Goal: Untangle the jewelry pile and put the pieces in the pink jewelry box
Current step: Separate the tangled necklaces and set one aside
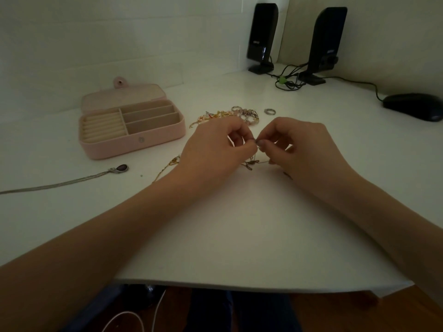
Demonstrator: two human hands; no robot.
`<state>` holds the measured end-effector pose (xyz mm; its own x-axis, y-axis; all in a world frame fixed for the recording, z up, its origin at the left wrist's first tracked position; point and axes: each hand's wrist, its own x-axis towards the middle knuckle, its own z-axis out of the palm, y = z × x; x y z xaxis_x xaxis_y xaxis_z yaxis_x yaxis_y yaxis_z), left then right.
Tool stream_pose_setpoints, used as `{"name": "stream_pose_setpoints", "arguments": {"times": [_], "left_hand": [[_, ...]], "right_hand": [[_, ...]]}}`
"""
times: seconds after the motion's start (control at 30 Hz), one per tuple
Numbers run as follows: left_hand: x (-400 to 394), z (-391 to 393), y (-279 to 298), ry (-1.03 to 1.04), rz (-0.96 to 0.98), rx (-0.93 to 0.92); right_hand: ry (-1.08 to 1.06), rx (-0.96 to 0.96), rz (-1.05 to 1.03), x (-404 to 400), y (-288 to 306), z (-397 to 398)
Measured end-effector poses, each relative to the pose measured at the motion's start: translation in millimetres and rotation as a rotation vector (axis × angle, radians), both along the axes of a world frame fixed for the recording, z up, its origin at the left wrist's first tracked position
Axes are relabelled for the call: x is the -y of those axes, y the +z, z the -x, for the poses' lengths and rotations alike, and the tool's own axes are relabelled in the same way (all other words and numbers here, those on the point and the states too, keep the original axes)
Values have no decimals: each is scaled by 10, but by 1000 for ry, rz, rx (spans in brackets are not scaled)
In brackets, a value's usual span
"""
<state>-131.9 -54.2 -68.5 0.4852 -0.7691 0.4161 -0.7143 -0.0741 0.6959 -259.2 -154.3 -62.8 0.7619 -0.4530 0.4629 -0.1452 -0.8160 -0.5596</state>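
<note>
The pink jewelry box (134, 142) stands open at the left, its compartments showing nothing inside. My left hand (215, 149) and my right hand (302, 149) meet at the table's middle, both pinching a thin chain (254, 161) between thumb and fingertips. Part of that chain trails out to the left under my left wrist. Behind my hands lies a tangled pile of beaded bracelets and rings (239, 115). A single silver ring (270, 111) sits to the pile's right. A silver necklace with a dark oval pendant (119, 168) stretches along the table toward the left edge.
Two black speakers (262, 37) (323, 44) with tangled cables stand at the back right. A black computer mouse (413, 106) lies at the far right. The white table's front edge (239, 283) is near my body, and a white cable hangs below it.
</note>
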Motion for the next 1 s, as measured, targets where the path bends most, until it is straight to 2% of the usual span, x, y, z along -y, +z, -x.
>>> {"name": "stream_pose_setpoints", "arguments": {"times": [0.67, 1.0], "left_hand": [[3, 21, 13, 1, 6, 105], [3, 44, 40, -18, -32, -11]], "right_hand": [[-4, 43, 68, -22, -2, -9], [-41, 27, 126, -25, -8, -12]]}}
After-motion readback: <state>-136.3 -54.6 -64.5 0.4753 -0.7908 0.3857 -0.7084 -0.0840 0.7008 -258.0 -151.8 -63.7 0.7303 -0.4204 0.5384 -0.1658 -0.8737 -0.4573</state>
